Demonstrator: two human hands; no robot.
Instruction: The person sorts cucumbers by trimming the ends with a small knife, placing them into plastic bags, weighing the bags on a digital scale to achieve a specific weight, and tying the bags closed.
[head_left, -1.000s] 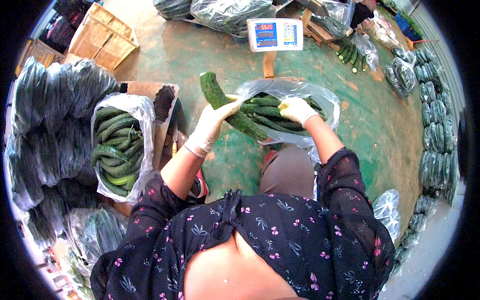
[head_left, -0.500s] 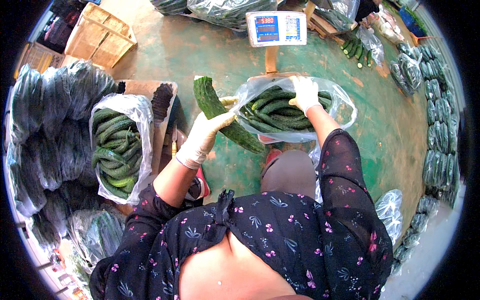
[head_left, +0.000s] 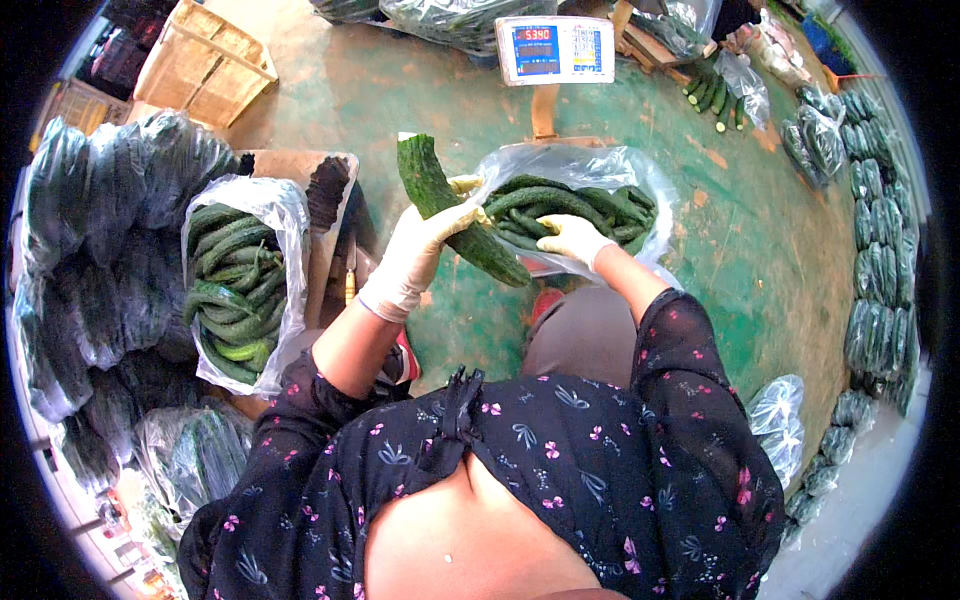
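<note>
My left hand (head_left: 420, 245), in a white glove, is closed round a thick, curved cucumber (head_left: 425, 175) with a pale cut upper end. It is held tilted, beside the left rim of a clear plastic bag (head_left: 655, 175); the left fingertips come close to that rim, and whether they touch it I cannot tell. Long dark green cucumbers (head_left: 560, 195) fill the bag, which stands open on a scale (head_left: 555, 50) with a lit display. My gloved right hand (head_left: 575, 240) is inside the bag's near side, thumb and fingers closed about a cucumber there, partly hidden.
On the left, another open bag (head_left: 295, 290) of cucumbers sits beside a stack of filled bags (head_left: 80, 220). A knife (head_left: 350, 280) lies near it. A wooden crate (head_left: 205, 70) stands far left. Loose cucumbers (head_left: 715, 98) lie far right, and bagged rows (head_left: 875, 260) line the right side.
My right hand has left the bag's far rim and come down and left onto the cucumbers. The bag's far rim has dropped back. My left hand still holds its cucumber, slightly higher.
</note>
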